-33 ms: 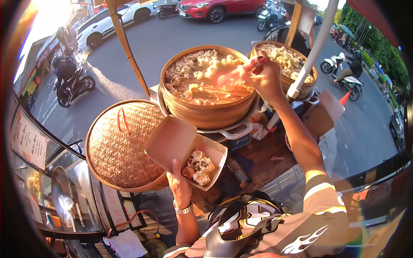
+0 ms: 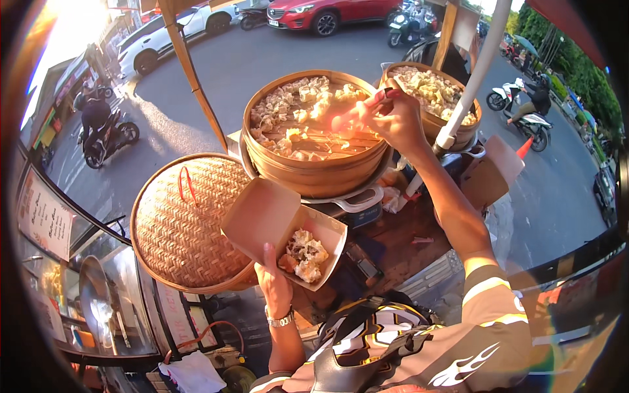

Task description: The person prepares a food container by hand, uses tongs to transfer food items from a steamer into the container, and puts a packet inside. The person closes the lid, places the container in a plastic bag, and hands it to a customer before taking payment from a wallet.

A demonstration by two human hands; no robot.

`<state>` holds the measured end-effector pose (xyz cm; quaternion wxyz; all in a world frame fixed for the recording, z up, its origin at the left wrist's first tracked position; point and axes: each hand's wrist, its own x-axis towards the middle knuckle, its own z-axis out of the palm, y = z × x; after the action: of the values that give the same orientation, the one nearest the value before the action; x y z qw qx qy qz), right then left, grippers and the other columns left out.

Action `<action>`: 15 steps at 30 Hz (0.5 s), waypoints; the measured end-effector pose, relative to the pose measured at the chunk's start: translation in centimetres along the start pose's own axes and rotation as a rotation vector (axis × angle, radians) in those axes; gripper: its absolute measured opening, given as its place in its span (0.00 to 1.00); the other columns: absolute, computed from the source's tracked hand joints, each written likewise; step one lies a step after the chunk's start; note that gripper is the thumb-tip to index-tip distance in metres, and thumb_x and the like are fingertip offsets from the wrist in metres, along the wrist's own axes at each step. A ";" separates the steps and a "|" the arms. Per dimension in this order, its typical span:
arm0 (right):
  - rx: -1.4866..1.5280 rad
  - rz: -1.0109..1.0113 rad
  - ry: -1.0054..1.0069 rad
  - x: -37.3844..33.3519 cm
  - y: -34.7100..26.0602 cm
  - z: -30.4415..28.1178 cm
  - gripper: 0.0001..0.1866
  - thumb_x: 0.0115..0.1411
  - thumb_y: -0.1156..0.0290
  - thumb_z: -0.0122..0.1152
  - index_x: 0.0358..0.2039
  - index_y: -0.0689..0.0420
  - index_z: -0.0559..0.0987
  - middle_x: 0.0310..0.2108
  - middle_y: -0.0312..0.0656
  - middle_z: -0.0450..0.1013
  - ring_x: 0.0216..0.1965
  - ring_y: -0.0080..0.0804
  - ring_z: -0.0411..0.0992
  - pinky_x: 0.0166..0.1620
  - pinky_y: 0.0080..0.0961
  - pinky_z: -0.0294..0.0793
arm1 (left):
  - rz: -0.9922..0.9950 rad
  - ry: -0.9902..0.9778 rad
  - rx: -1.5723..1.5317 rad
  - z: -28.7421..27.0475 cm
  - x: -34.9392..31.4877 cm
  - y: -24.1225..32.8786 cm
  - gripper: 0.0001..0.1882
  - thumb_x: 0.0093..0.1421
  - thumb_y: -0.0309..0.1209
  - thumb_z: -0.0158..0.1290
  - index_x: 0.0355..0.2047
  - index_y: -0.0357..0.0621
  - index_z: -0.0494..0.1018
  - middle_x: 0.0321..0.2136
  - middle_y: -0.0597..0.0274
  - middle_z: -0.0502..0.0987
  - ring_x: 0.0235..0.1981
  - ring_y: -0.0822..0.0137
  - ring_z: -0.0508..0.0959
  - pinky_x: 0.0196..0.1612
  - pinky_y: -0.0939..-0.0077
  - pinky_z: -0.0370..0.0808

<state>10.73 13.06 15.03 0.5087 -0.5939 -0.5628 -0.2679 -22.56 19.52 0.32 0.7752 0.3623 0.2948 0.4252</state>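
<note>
My left hand [image 2: 274, 281] grips an open brown cardboard food box [image 2: 331, 252], its lid tipped back to the left. Several dumplings [image 2: 304, 255] lie together in the box. My right hand [image 2: 396, 121] is closed around red tongs [image 2: 377, 101] above the large round bamboo steamer [image 2: 314, 173]. Pink glare blurs the tongs' tips, so I cannot tell whether they touch anything. Pale dumplings [image 2: 288, 105] line the steamer's left and far sides, and its slatted base shows at the near right.
A woven bamboo lid [image 2: 187, 229] lies left of the box. A second steamer [image 2: 436, 92] of dumplings stands behind my right hand. A white pole [image 2: 472, 92] and wooden posts [image 2: 193, 78] rise around the stall. Beyond are motorbikes [image 2: 108, 134] and a red car [image 2: 308, 16].
Both hands, the box and the tongs stay almost in place. On the road, the motorbike at the left and the red car have shifted slightly.
</note>
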 end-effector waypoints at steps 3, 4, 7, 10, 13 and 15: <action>-0.060 0.029 -0.142 -0.7 0.4 -0.9 0.13 0.50 0.75 0.75 0.30 0.61 0.76 0.27 0.37 0.77 0.29 0.23 0.76 0.36 0.19 0.74 | -0.051 0.055 0.062 -0.2 -0.6 -0.2 0.21 0.70 0.41 0.51 0.51 0.34 0.68 0.39 0.60 0.77 0.42 0.71 0.74 0.47 0.74 0.71; 0.187 0.165 -0.029 -1.1 0.9 -0.7 0.13 0.51 0.76 0.74 0.30 0.60 0.75 0.27 0.36 0.77 0.28 0.21 0.76 0.35 0.17 0.74 | -0.052 0.057 0.059 -0.5 -0.4 -0.3 0.21 0.70 0.41 0.51 0.51 0.34 0.68 0.39 0.60 0.77 0.42 0.71 0.74 0.47 0.74 0.71; 0.116 0.398 0.098 -1.5 0.5 -3.2 0.09 0.57 0.76 0.69 0.29 0.60 0.74 0.23 0.36 0.77 0.22 0.20 0.75 0.27 0.17 0.73 | 0.060 0.022 0.079 -1.4 -0.7 -1.0 0.21 0.70 0.41 0.51 0.49 0.32 0.70 0.41 0.58 0.77 0.42 0.71 0.74 0.47 0.73 0.71; 0.298 0.507 0.280 -2.6 0.5 -6.5 0.09 0.58 0.73 0.69 0.28 0.60 0.76 0.24 0.39 0.77 0.20 0.20 0.72 0.22 0.18 0.71 | 0.061 0.015 0.052 -1.0 -1.2 -1.2 0.21 0.71 0.41 0.49 0.48 0.30 0.72 0.46 0.55 0.76 0.45 0.69 0.74 0.51 0.73 0.70; 0.415 0.555 0.359 -3.7 -1.8 -8.7 0.07 0.61 0.73 0.65 0.34 0.58 0.75 0.27 0.44 0.78 0.19 0.21 0.71 0.19 0.16 0.68 | 0.157 0.008 0.298 -2.8 -1.6 -1.8 0.20 0.71 0.39 0.48 0.48 0.30 0.73 0.46 0.56 0.77 0.46 0.69 0.74 0.52 0.73 0.70; 0.521 0.564 0.310 -4.8 -3.7 -10.6 0.07 0.63 0.69 0.63 0.34 0.57 0.74 0.27 0.47 0.79 0.19 0.20 0.71 0.19 0.15 0.67 | 0.056 0.020 0.147 -1.8 -2.1 -1.4 0.20 0.72 0.39 0.46 0.50 0.31 0.72 0.46 0.56 0.77 0.47 0.68 0.74 0.52 0.72 0.70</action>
<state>8.92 0.98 15.42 0.7742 -0.5289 -0.3436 -0.0528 -24.25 17.67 -1.52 0.7315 0.4221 0.3225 0.4274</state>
